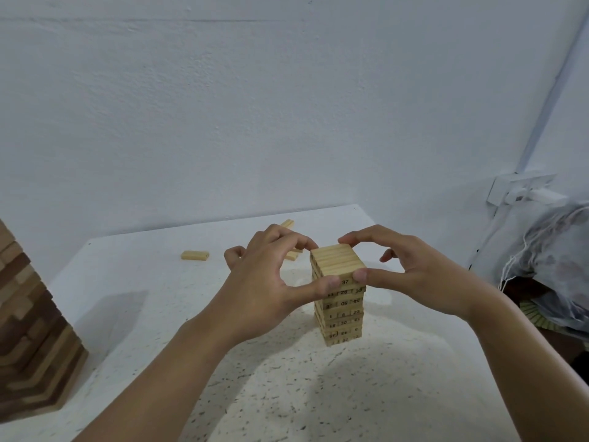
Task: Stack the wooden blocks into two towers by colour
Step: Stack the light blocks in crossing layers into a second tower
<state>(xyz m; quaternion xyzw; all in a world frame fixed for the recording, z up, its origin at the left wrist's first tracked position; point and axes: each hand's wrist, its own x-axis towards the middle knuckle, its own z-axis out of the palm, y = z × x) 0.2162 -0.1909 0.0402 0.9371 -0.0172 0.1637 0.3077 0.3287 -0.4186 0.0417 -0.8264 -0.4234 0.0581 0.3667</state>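
Squaring top of pale numbered wooden-block tower (342, 311), pinched thumb-to-forefinger by left hand (271, 282) and right hand (414, 275). Next, likely: fetch loose pale wooden block (195, 255).

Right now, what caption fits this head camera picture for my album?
Careful now: left hand and right hand pinch the tower top on the table.

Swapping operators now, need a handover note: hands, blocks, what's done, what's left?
Left hand and right hand: each pinches the top layer of the light tower, mid-table.
Done: the light tower is many layers high. A brown tower stands at the left edge, partly out of view.
Left: at least three loose blocks, light, lie behind the hands and probably go on the light tower.
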